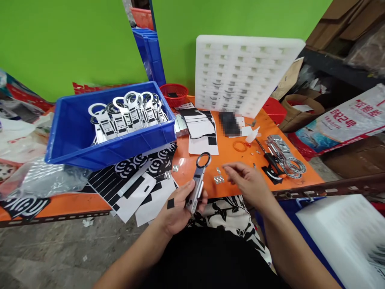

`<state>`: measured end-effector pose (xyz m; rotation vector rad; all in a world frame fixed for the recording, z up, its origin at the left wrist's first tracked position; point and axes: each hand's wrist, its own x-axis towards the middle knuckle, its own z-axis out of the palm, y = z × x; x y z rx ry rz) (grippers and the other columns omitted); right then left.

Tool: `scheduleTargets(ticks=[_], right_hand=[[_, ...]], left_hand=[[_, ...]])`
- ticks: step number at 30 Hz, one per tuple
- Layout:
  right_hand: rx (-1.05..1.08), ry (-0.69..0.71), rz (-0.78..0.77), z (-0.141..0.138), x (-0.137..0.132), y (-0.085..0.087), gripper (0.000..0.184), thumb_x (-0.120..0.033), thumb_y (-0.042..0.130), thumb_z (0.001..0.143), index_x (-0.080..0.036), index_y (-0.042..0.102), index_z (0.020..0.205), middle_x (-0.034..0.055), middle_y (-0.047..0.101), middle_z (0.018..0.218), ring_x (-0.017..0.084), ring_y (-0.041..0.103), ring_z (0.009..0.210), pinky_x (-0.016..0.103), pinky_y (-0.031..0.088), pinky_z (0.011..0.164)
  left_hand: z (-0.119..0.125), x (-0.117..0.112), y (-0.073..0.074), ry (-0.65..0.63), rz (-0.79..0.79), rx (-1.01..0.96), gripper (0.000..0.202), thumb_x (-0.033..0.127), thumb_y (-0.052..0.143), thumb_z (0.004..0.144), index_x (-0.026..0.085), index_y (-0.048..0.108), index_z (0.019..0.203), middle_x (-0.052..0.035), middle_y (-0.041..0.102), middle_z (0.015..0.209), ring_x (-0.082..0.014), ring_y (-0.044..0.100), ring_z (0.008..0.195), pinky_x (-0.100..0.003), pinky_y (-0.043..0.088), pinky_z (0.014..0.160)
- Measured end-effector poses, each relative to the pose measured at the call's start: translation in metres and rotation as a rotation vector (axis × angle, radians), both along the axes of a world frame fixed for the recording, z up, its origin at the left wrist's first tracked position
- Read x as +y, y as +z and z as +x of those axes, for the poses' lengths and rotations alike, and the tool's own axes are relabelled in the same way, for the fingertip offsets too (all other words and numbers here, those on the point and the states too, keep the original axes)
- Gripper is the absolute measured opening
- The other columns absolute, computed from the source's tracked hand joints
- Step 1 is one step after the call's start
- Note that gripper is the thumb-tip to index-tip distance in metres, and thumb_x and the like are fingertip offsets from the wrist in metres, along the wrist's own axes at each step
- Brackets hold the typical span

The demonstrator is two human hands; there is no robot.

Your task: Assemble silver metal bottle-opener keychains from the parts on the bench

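Observation:
My left hand [177,210] is wrapped round a silver metal stand [197,186], whose dark ring points up and away from me. A small black square [170,203] lies on the back of that hand, near the thumb. To the right, my right hand [248,184] hovers over the table with thumb and forefinger drawn together. Whether something sits in that pinch is too small to tell. Close to its fingertips lie several small shiny metal pieces [219,179]. More such pieces [167,174] rest left of the stand.
A blue bin [111,150] at left holds several ring-topped stands [132,110]. Black-and-white adhesive sheets [141,196] overhang the orange table's [180,150] front edge. White foam [246,72] stands behind. Metal parts [284,154], a screwdriver [272,160] and a glue bottle [252,135] lie right.

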<state>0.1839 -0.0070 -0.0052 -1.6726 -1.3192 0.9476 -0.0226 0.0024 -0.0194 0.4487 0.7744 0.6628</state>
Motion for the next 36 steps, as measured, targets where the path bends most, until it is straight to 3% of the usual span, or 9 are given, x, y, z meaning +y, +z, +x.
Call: scheduleTargets(ticks=[3, 6, 16, 22, 36], right_hand=[[-0.364, -0.01, 0.101, 0.022, 0.005, -0.011, 0.018, -0.031, 0.056, 0.087, -0.02, 0.068, 0.095, 0.0083, 0.066, 0.094, 0.022, 0.063, 0.083, 0.036, 0.049, 0.077], [-0.488, 0.142, 0.05, 0.022, 0.008, -0.022, 0.017, -0.023, 0.052, 0.089, -0.021, 0.067, 0.094, 0.0085, 0.064, 0.097, 0.022, 0.063, 0.087, 0.036, 0.048, 0.081], [-0.536, 0.322, 0.011, 0.018, 0.011, -0.031, 0.011, -0.017, 0.046, 0.09, -0.021, 0.056, 0.09, 0.007, 0.057, 0.095, 0.02, 0.057, 0.087, 0.033, 0.045, 0.079], [-0.483, 0.473, -0.062, 0.027, 0.028, -0.024, 0.006, -0.014, 0.049, 0.084, -0.02, 0.051, 0.085, 0.0056, 0.058, 0.086, 0.018, 0.054, 0.074, 0.03, 0.044, 0.069], [-0.482, 0.476, 0.084, 0.015, 0.015, -0.03, 0.011, -0.012, 0.046, 0.087, -0.022, 0.045, 0.082, 0.0035, 0.057, 0.084, 0.018, 0.053, 0.074, 0.03, 0.043, 0.067]], left_hand=[[0.01, 0.011, 0.004, 0.105, -0.05, -0.078, 0.027, 0.03, 0.055, 0.094, 0.006, 0.068, 0.096, -0.0182, 0.071, 0.108, -0.0228, 0.07, 0.096, -0.029, 0.056, 0.086], [0.024, 0.021, 0.004, 0.131, -0.1, -0.133, 0.027, 0.027, 0.05, 0.096, 0.006, 0.068, 0.096, -0.0204, 0.068, 0.116, -0.0282, 0.066, 0.111, -0.036, 0.052, 0.098], [0.035, 0.023, -0.009, 0.105, -0.122, -0.035, 0.029, 0.031, 0.052, 0.096, 0.009, 0.069, 0.104, -0.0181, 0.066, 0.124, -0.0271, 0.064, 0.115, -0.034, 0.052, 0.095], [0.036, 0.024, -0.008, 0.095, -0.118, -0.033, 0.03, 0.032, 0.052, 0.096, 0.009, 0.07, 0.102, -0.0173, 0.067, 0.123, -0.0266, 0.063, 0.115, -0.033, 0.052, 0.094], [0.036, 0.025, -0.009, 0.121, -0.148, -0.037, 0.03, 0.03, 0.048, 0.097, 0.008, 0.068, 0.102, -0.0199, 0.068, 0.121, -0.0275, 0.066, 0.111, -0.035, 0.053, 0.091]])
